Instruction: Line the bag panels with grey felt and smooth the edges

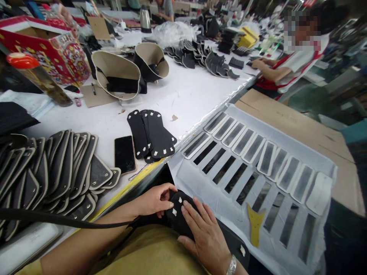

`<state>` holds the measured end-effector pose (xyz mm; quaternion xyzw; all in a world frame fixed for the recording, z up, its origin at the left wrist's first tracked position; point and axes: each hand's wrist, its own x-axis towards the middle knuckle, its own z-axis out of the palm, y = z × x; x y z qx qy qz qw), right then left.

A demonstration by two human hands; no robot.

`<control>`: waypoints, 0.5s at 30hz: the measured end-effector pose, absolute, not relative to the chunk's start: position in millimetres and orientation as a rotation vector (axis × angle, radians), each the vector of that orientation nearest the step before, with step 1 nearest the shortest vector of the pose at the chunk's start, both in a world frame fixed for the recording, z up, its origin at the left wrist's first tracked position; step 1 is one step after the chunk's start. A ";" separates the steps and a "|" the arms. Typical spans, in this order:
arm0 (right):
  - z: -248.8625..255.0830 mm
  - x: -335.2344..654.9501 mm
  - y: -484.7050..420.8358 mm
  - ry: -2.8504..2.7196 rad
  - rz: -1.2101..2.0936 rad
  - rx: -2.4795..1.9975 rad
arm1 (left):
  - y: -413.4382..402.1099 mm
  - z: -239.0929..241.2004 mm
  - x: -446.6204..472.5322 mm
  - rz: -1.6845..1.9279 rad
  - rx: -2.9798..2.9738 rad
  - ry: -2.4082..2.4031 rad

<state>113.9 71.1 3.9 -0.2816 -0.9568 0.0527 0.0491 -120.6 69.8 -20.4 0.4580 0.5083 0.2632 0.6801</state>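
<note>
A black leather piece (179, 221) with small white tabs lies on my lap at the bottom centre. My left hand (153, 200) pinches its upper edge with curled fingers. My right hand (202, 233) lies across the piece, fingers stretched and pressing down on it, a silver bracelet at the wrist. A stack of similar black pieces (151, 133) with white tabs rests on the white table (186, 95) just above my hands.
A phone (124, 154) lies by a fanned pile of black beige-edged pieces (57, 168). A white sheet with rows of dark strips (246, 164) and a yellow tool (254, 225) sits right. Another person (289, 61) works at the far right. A red box (48, 46) stands far left.
</note>
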 end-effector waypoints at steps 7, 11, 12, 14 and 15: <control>4.2 105.3 72.6 -2.878 0.214 -0.915 | 81.3 -18.8 -116.3 0.558 1.145 1.226; 1.4 106.4 71.0 -2.942 0.248 -0.927 | 84.1 -18.3 -115.9 0.586 1.219 1.185; 1.3 106.4 70.7 -2.941 0.267 -0.943 | 84.0 -18.8 -116.0 0.585 1.213 1.169; 2.1 104.8 70.3 -2.912 0.314 -1.006 | 83.1 -20.1 -116.3 0.576 1.181 1.143; 2.7 103.4 70.3 -2.891 0.337 -1.041 | 82.6 -20.8 -116.8 0.576 1.173 1.132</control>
